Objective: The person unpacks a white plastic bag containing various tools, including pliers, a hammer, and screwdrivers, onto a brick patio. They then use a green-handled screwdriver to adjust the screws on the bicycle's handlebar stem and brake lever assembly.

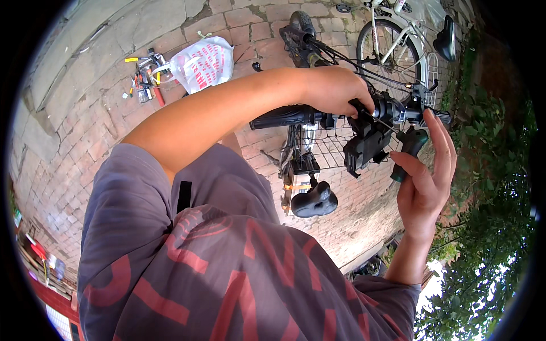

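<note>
The ground is brick paving (85, 113), edged by larger stone slabs (142, 23). On it lie a white plastic bag with red print (206, 62) and, just beside it, a small scatter of hand tools (145, 77). A dark bicycle (301, 170) and a white bicycle (398, 40) stand on the bricks.

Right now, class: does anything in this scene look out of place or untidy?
Yes. Hand tools lie scattered loose on the brick paving beside a white plastic bag, away from the bicycle handlebar that both hands are working on.
</note>
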Tool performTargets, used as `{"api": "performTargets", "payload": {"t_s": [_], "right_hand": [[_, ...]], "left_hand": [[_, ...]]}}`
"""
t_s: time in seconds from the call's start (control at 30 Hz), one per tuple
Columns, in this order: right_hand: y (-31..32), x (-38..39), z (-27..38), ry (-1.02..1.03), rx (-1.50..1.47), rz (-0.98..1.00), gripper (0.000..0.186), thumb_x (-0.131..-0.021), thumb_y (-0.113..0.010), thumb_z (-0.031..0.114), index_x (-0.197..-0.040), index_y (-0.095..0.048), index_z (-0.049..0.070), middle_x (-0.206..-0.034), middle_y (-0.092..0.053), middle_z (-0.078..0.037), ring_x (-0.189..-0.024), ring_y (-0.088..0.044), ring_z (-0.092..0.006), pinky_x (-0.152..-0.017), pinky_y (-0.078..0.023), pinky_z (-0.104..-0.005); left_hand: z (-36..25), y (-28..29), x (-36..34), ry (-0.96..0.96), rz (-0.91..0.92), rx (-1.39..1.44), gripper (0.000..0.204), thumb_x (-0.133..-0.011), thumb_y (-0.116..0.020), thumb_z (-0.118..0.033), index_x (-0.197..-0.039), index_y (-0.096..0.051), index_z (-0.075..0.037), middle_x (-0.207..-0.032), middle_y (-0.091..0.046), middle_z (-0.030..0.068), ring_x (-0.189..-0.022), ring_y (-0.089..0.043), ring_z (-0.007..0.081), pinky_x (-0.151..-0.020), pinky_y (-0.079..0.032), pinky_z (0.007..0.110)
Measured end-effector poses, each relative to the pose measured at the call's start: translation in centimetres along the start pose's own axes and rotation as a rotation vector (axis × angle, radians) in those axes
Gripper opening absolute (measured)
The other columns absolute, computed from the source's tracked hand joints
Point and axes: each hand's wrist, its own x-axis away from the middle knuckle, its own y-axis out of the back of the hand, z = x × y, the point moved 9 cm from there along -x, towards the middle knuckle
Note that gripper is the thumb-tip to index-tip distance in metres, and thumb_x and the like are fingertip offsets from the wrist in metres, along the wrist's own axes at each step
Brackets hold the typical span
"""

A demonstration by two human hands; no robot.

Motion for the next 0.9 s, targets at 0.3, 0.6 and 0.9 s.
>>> {"api": "performTargets", "payload": {"t_s": [0.3, 0.6, 0.9], "right_hand": [[-1.3, 2.2, -1.1, -0.211, -0.277, -0.044, 0.037, -0.075, -0.051, -0.012, -0.105, -0.068, 0.001, -0.123, -0.059, -0.024, -0.102, -0.065, -0.0328, -0.09, -0.049, -0.0376], [0.1, 0.3, -0.7, -0.047, -0.006, -0.048, 0.029, -0.074, -0.053, -0.008, -0.096, -0.069, 0.003, -0.129, -0.055, -0.024, -0.118, -0.053, -0.0349, -0.103, -0.036, -0.0468], [-1.1, 1.5, -1.5, -0.287, -0.393, -0.159, 0.029, -0.086, -0.045, -0.01, -0.105, -0.067, -0.004, -0.134, -0.048, -0.028, -0.108, -0.062, -0.0319, -0.094, -0.046, -0.0361]], "left_hand": [[0.2, -0.1, 0.1, 0.038, 0.005, -0.005, 0.033, -0.078, -0.07, -0.009, -0.111, -0.067, -0.006, -0.108, -0.065, 0.012, -0.102, -0.06, 0.0313, -0.088, -0.048, 0.039], [0.0, 0.0, 0.0, -0.004, -0.027, -0.031, 0.035, -0.077, -0.071, -0.014, -0.112, -0.069, -0.014, -0.107, -0.068, 0.0121, -0.097, -0.064, 0.0312, -0.086, -0.05, 0.039], [0.2, 0.0, 0.1, 0.007, -0.031, -0.005, 0.035, -0.076, -0.071, -0.013, -0.111, -0.069, -0.014, -0.105, -0.068, 0.013, -0.096, -0.064, 0.0315, -0.086, -0.05, 0.039]]}}
